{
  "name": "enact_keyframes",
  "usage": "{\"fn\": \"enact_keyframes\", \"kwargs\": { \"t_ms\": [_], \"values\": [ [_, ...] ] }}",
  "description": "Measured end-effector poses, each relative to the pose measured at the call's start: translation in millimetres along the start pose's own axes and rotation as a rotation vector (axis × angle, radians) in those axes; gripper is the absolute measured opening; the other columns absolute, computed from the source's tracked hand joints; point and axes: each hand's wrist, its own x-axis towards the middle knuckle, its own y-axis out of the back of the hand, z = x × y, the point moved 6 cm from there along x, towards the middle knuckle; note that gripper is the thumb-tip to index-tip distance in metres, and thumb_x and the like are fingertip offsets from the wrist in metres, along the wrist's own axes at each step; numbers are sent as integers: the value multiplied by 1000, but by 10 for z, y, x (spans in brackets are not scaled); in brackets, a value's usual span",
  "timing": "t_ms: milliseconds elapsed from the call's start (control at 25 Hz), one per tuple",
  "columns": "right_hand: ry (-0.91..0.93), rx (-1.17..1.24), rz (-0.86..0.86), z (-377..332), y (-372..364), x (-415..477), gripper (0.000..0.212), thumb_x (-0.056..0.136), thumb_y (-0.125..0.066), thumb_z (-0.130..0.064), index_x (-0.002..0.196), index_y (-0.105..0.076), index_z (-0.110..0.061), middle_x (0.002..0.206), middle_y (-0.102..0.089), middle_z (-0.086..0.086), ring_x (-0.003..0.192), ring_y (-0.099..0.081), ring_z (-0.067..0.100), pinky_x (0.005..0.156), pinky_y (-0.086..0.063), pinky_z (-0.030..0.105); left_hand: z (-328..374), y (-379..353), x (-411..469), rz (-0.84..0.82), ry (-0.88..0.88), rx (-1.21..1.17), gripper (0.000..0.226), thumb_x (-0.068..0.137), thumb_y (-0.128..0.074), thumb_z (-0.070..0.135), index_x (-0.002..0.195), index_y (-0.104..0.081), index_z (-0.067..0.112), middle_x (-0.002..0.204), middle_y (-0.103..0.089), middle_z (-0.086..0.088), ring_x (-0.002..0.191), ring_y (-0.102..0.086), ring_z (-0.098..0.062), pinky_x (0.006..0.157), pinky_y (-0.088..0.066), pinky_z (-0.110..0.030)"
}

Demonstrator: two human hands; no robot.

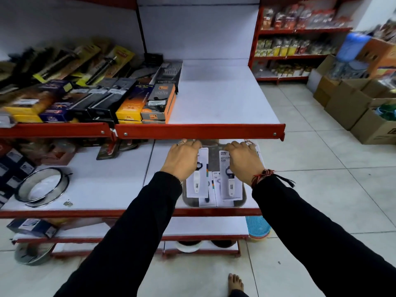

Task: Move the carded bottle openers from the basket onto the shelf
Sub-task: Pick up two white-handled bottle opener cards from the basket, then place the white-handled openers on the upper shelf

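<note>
A grey basket sits on the middle shelf, under the upper shelf's red front lip. Several white carded bottle openers lie in it. My left hand curls its fingers over the top end of the left carded opener. In the same way, my right hand closes over the top of the right carded opener. More cards show underneath these two. The fingertips of both hands are hidden under the lip. The upper shelf has a bare white stretch on its right half.
Boxed lighters and graters fill the upper shelf's left half. A metal ring sieve lies on the middle shelf at left. Cardboard boxes stand on the tiled floor at right. A bare foot is below.
</note>
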Motion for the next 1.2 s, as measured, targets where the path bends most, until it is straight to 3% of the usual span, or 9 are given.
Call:
{"fn": "enact_keyframes", "kwargs": {
  "t_ms": [160, 320, 600, 800, 920, 1080, 1200],
  "values": [
    [13, -2, 120, -38, 574, -1, 48, 81, -51, -1, 127, -57, -14, 120, -62, 6, 110, -55, 30, 89, -35, 38, 107, 516, -3, 126, -59, 52, 30, 93, -43, 8, 120, -56, 13, 108, -67, -6, 105, -57, -27, 81, -45, -37],
    [26, 29, 210, -38, 1184, 237, 46, 81, -48, 1, 124, -57, -12, 115, -62, 9, 106, -55, 34, 81, -26, 36, 127, 1098, 212, 235, -102, 94, 31, 96, -47, 13, 126, -54, 12, 110, -68, -7, 105, -58, -27, 81, -43, -36],
    [1, 29, 356, 32, 1967, 1210, 49, 84, -41, 3, 130, -54, -9, 122, -63, 15, 115, -53, 38, 97, -35, 46, -112, 1961, 1079, 330, -35, 109, 40, 83, -70, 22, 119, -57, 9, 105, -69, -14, 106, -58, -34, 70, -35, -34],
    [-24, 56, 105, -20, 1698, 1843, 49, 87, -45, -2, 135, -50, -10, 131, -60, 14, 124, -49, 35, 102, -32, 43, -449, 1682, 1779, 28, 98, 166, 54, 85, -70, 20, 134, -50, 12, 123, -64, -12, 120, -54, -32, 87, -45, -39],
    [-28, 81, -54, -47, 1344, 2034, 46, 88, -45, -3, 133, -51, -10, 131, -62, 13, 126, -51, 34, 105, -30, 43, -572, 1296, 1941, -92, 114, 168, 47, 87, -64, 18, 132, -51, 14, 123, -67, -11, 116, -60, -32, 93, -48, -42],
    [-43, 131, -204, -25, 1037, 2164, 48, 87, -41, -2, 133, -55, -12, 132, -61, 10, 125, -54, 33, 107, -28, 42, -728, 970, 1983, -183, 121, 175, 46, 87, -63, 27, 130, -53, 15, 124, -67, -9, 119, -60, -29, 104, -35, -43],
    [-37, 158, -289, -12, 857, 2230, 42, 90, -42, -1, 127, -63, -4, 133, -60, 14, 123, -56, 35, 108, -43, 43, -760, 842, 2006, -230, 104, 257, 41, 91, -56, 25, 132, -59, 23, 132, -60, -6, 125, -53, -28, 114, -20, -47]
  ]
}}
